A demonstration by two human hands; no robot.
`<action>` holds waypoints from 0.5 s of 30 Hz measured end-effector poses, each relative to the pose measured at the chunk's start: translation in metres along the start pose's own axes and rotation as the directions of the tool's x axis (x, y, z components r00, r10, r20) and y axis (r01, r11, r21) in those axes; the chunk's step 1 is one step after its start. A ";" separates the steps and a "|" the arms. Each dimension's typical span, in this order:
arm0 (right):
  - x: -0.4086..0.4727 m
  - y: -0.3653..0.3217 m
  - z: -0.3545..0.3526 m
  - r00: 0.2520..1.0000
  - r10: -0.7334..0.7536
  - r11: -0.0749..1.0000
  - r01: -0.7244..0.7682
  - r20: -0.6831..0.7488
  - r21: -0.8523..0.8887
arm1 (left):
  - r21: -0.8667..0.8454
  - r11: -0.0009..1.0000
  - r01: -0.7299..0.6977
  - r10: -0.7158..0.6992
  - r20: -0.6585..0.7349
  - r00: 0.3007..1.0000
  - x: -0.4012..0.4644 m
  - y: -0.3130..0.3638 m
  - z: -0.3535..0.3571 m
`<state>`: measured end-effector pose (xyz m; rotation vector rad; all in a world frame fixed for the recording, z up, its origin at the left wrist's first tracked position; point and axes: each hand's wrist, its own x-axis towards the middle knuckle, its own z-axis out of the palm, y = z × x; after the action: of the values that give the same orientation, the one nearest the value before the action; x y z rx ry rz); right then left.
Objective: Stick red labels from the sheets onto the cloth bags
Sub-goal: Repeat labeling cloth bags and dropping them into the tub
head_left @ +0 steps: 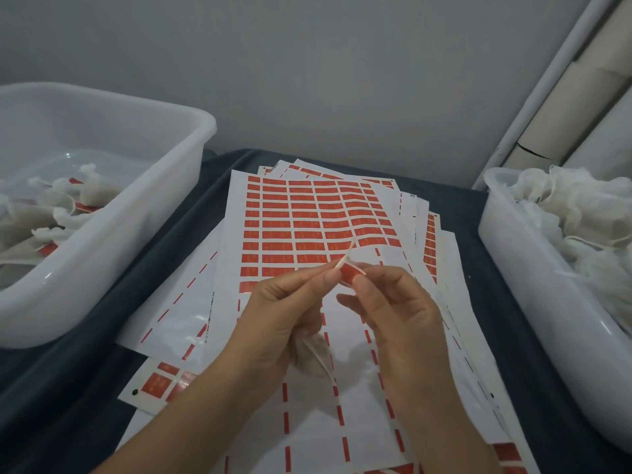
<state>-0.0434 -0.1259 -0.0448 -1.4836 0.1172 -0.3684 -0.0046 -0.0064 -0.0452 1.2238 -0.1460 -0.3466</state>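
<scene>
Red label (pixel 349 273) being pinched between both thumbs and forefingers above the label sheets (pixel 307 220); left hand (pixel 284 316) also gripping a cloth bag (pixel 309 354) by its string, right hand (pixel 393 313) pressing the label on.

Print on the red labels (pixel 309 218) is too small to read; both white tubs (pixel 113 213) run off the side edges; the hands (pixel 290 313) hide most of one cloth bag (pixel 313 354)

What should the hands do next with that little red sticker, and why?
Probably fold the red label shut around the string and press it flat. The right hand pinches the label, the left hand holds the string and the cloth bag, and the label looks only partly wrapped.
</scene>
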 end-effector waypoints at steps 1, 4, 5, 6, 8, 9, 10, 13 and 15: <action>0.000 0.000 -0.001 1.000 -0.002 1.000 0.002 -0.003 0.017 | -0.002 1.000 0.002 -0.002 0.008 1.000 0.000 0.000 0.000; 0.000 0.001 -0.001 1.000 0.011 0.997 -0.011 0.006 0.079 | -0.021 1.000 0.009 -0.008 0.034 0.999 0.000 -0.001 0.000; 0.000 0.001 -0.001 1.000 0.020 0.995 -0.021 0.010 0.101 | -0.032 0.999 0.011 -0.010 0.040 0.999 -0.001 -0.001 0.000; 0.001 0.001 -0.001 1.000 0.027 0.992 -0.028 0.013 0.121 | -0.041 0.999 0.014 -0.013 0.045 0.999 -0.001 -0.001 0.000; 0.001 0.002 -0.002 0.999 0.031 0.989 -0.033 0.017 0.147 | -0.047 0.999 0.016 -0.014 0.052 0.999 -0.001 -0.002 -0.001; 0.001 0.002 -0.002 0.999 0.029 0.987 -0.032 0.019 0.155 | -0.048 0.999 0.015 -0.013 0.055 0.998 -0.001 -0.002 -0.001; 0.001 0.002 -0.002 0.999 0.028 0.987 -0.031 0.019 0.160 | -0.047 0.999 0.013 -0.011 0.057 0.998 -0.001 -0.002 -0.001; 0.001 0.002 -0.002 1.000 0.025 0.986 -0.026 0.011 0.164 | -0.038 0.999 0.006 -0.004 0.069 0.998 0.000 -0.003 0.000; 0.002 0.002 -0.003 1.000 0.019 0.988 -0.019 0.002 0.154 | -0.043 0.999 0.006 -0.003 0.078 0.997 -0.001 -0.003 0.001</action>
<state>-0.0419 -0.1293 -0.0471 -1.3295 0.1002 -0.3532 -0.0060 -0.0075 -0.0476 1.1691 -0.2017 -0.3997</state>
